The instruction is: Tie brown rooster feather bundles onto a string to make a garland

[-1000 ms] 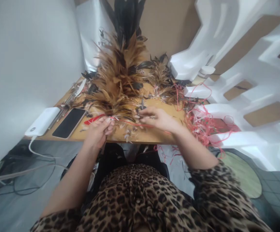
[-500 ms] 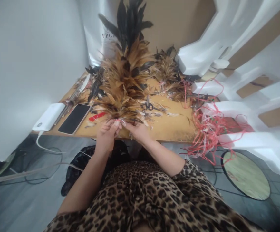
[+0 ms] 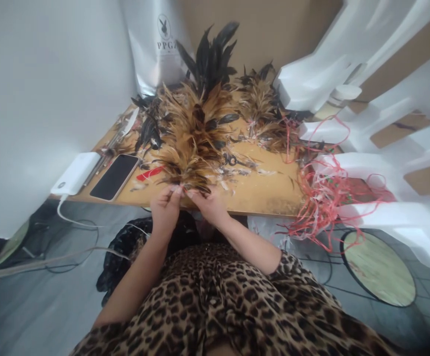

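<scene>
The left hand and right hand pinch the near end of the brown and black feather bundle at the table's front edge. The scissors lie beside it, and the phone rests left of the red strip

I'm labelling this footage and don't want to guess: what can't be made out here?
All in the head view:
- What lies between the fingertips of the left hand and right hand at the base of the feather bundle: fingers hide it.
- Blades of the scissors: too small and blurred among feathers.
- Any lettering past "PPG" on the silver bag: blurred beside dark feathers.
- Far end of the thick cable: cut off by the left edge.
</scene>
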Demonstrator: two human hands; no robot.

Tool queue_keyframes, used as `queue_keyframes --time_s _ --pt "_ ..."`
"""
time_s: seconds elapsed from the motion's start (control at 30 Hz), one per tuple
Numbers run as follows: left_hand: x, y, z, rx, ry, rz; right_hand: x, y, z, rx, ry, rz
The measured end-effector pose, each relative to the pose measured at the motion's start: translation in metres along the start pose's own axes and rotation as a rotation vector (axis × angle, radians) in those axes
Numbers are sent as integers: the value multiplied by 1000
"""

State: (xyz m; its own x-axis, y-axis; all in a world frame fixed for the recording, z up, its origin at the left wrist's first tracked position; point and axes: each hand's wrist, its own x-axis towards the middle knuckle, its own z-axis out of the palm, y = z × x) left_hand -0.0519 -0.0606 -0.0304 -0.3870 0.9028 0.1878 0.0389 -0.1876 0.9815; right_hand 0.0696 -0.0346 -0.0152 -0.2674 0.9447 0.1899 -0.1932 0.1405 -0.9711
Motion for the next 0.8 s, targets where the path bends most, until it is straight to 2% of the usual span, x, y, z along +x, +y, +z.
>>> queue_keyframes --time_s 0.07,0.17,0.27,0.4,0.53,0.67,0.73,0.8 --pt "1 -4 1 11 1 1 0 2 1 11 23 9" --pt "6 -8 7 84 11 19 3 10 3 87 78 123" --pt "9 -11 14 282 55 139 11 19 4 97 155 228" --pt "7 -11 24 435 61 390 20 20 1 48 208 180" --pt "-3 -9 31 431 6 459 23 16 -2 -14 250 181" --pt "-7 -10 34 309 -5 396 23 10 -8 16 237 206" --pt "-6 -10 35 140 6 259 23 7 -13 58 174 189" --pt "-4 -7 37 -85 -4 58 24 4 -19 112 84 175"
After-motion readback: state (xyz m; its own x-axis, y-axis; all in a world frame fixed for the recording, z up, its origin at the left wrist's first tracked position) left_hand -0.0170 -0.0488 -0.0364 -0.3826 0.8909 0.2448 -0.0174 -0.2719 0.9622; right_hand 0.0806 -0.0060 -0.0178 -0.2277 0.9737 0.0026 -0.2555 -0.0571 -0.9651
